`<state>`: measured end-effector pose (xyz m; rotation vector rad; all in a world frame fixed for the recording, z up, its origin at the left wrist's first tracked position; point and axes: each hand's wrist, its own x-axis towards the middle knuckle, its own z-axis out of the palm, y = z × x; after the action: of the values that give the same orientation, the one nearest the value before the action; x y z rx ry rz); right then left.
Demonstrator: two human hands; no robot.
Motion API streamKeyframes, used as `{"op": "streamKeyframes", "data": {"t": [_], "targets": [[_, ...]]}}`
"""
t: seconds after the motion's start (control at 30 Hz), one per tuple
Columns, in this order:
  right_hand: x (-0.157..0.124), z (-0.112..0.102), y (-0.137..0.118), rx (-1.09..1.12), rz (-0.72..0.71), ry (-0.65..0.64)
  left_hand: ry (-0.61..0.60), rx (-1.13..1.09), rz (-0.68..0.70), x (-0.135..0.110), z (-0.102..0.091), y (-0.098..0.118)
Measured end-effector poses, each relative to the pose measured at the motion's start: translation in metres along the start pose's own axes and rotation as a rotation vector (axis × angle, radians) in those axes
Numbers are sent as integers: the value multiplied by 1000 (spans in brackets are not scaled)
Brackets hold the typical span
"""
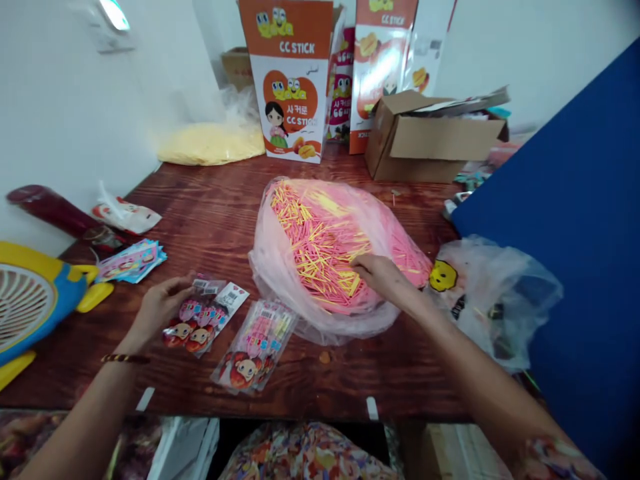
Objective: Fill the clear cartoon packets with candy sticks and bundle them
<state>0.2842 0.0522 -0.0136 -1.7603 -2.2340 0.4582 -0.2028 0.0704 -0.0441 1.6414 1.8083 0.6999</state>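
Thin pink and yellow sticks, loose, heaped at mixed angles in a large translucent plastic bag [273, 283]; sticks [320, 257] directly under the right hand [377, 272], fingertips at the heap. Bag lies slumped, mouth wide, film folded outward on the side toward the left hand [167, 300].

At the left fingertips: flat clear-film pouches with pink lettering and red-haired cartoon faces [197, 327], overlapping, slightly fanned, barcodes at top.

Between both hands, nearer the left: clear printed packets showing pink and yellow sticks inside [257, 347], stacked, tilted, barcode end away from the wearer.
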Motion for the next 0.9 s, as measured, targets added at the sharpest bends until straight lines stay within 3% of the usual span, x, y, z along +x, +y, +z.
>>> {"op": "streamKeyframes", "data": {"t": [0.1,0.17,0.3,0.37,0.43,0.53,0.7,0.8,0.9], "targets": [[7,6,-2,-127,-10,-120,-38,-111,-57,-7,-8,24],[7,9,-7,-73,-13,-112,-48,-97,-23,-18,-10,47],[-8,5,-46,450,-145,5,-129,-35,290,-49,5,107],[-18,3,-76,714,-213,-71,-241,-62,437,-62,24,135],[-29,4,-102,789,-277,-152,-358,-75,492,-72,46,153],[-41,12,-119,642,-292,-82,-454,-91,472,-82,72,159],[-65,38,-110,428,-327,-34,-484,-23,426,-104,92,144],[-80,51,-107,349,-321,-83,-544,4,416,-118,98,135],[-85,49,-101,375,-309,-197,-589,6,449,-125,101,131]]}}
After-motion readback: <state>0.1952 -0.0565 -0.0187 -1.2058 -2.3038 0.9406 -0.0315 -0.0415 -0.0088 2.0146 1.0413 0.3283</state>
